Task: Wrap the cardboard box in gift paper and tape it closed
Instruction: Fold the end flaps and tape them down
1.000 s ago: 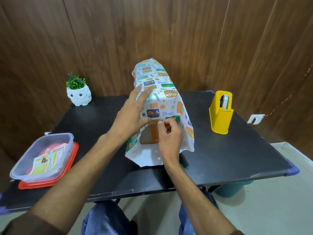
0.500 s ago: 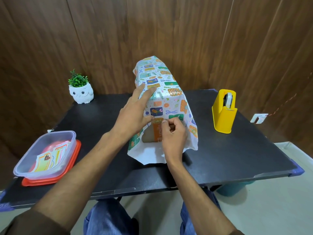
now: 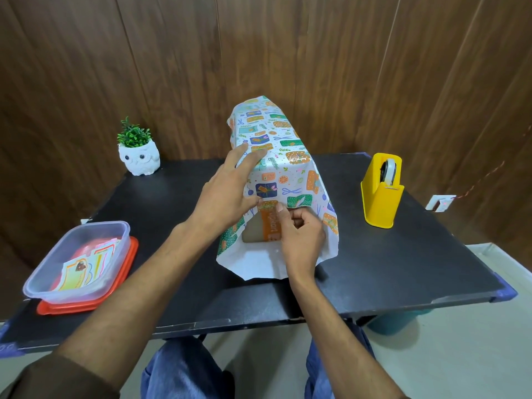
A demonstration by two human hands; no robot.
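Note:
A cardboard box (image 3: 253,234) with an orange strip stands in the middle of the black table (image 3: 388,263), draped in white gift paper (image 3: 288,156) printed with colourful presents. Only the box's near end shows through the gap in the paper. My left hand (image 3: 227,191) lies flat with straight fingers on the paper's left side and top edge. My right hand (image 3: 300,234) has curled fingers and presses with the thumb where the paper's near edges meet over the box end. The paper's loose white underside spreads on the table in front.
A yellow tape dispenser (image 3: 381,191) stands to the right of the box. At the left front sits a clear plastic tub (image 3: 77,260) with cards on a red lid. A white owl pot (image 3: 139,156) with a green plant stands at the back left. Wooden wall panels rise behind.
My right hand has shifted slightly up along the seam at the box's near end. My left hand stays flat on the paper. The view has tilted a little.

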